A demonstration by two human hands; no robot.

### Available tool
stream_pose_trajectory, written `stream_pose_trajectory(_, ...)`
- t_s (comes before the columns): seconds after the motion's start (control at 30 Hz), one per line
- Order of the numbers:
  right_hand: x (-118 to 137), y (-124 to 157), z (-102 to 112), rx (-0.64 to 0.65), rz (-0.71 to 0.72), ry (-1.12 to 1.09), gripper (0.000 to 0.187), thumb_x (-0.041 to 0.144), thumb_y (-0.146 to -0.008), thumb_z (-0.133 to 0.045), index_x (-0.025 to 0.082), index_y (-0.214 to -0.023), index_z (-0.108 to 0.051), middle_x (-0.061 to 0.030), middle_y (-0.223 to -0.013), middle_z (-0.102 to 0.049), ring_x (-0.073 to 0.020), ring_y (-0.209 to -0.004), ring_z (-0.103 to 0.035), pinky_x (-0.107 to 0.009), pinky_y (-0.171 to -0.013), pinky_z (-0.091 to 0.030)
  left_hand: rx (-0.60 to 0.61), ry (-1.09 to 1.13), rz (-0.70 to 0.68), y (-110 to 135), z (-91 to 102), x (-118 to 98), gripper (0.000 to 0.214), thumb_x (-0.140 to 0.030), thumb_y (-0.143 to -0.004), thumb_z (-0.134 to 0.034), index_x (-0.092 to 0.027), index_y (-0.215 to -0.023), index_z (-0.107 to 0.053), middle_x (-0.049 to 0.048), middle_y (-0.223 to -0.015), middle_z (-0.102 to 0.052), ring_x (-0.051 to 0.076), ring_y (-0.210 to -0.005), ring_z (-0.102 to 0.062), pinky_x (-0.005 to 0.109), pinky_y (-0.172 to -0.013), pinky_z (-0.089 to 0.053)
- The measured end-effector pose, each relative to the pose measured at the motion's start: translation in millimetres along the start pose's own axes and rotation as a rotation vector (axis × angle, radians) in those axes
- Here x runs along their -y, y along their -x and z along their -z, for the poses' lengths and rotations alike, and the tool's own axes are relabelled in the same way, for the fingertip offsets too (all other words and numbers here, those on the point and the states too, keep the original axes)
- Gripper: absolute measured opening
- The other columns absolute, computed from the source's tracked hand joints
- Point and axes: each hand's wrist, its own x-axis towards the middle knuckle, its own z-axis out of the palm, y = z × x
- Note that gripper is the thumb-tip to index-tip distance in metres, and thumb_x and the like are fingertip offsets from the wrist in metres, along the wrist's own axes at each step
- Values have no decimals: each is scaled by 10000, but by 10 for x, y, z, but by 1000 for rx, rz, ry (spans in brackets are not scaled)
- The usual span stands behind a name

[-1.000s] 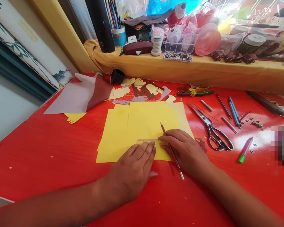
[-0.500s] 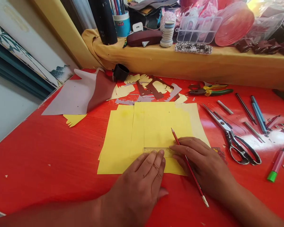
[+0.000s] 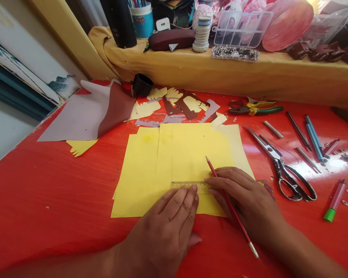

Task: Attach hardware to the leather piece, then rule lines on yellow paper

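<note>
Ruler (image 3: 188, 185) is lying crosswise on the yellow paper (image 3: 139, 181), near its lower edge, under the left hand (image 3: 159, 231). That hand is open and pressing down, its fingertips (image 3: 185, 197) bearing on the ruler, probably pinning it against slipping. Right hand (image 3: 243, 197) is curled around a red pencil (image 3: 251, 243), gripping it lightly, with its fingers resting at the ruler's right end. The pencil's sharpened tip is pointing away from the person, just above the ruler; whether it is touching the paper, I cannot tell. The paper, in overlapping sheets, is lying flat between both hands, apparently placed there so that each can reach it.

Scissors (image 3: 281, 166), pliers (image 3: 256, 110) and a blue pen (image 3: 314, 143) are lying to the right on the red tabletop (image 3: 46, 193). Paper scraps (image 3: 174, 108) are lying just beyond the sheets, and a folded mauve sheet (image 3: 72, 123) is lying to their left. Behind the tabletop, a shelf (image 3: 191, 73) draped in yellow cloth is carrying a clear parts box (image 3: 240, 29) and a spool (image 3: 202, 34). A painted panel (image 3: 26, 73) is standing at the left.
</note>
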Motion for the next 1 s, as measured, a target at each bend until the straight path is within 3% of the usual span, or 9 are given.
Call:
stream_pose_trajectory(0.57,8,10,-16,-11,-1,-57,271,133,-1033,-612,288,-1230,-715,-57,-1024,-773,-232,-970,-743,-371,-835,-628,-7,10,-1,4,-1,-8,519,-400,-1101,-500,-15,-1424,-630,194,-1519,-627,312,-1403,-596,412,-1231,-389)
stream_pose_trajectory(1.0,-9,20,-21,8,-5,-48,200,139,-1038,-619,247,-1184,-701,-66,-1041,-761,-225,-986,-733,-352,-844,-612,0,3,9,10,-5,-13,518,-406,-1113,-471,-28,-1433,-624,165,-1524,-630,298,-1398,-595,409,-1216,-398)
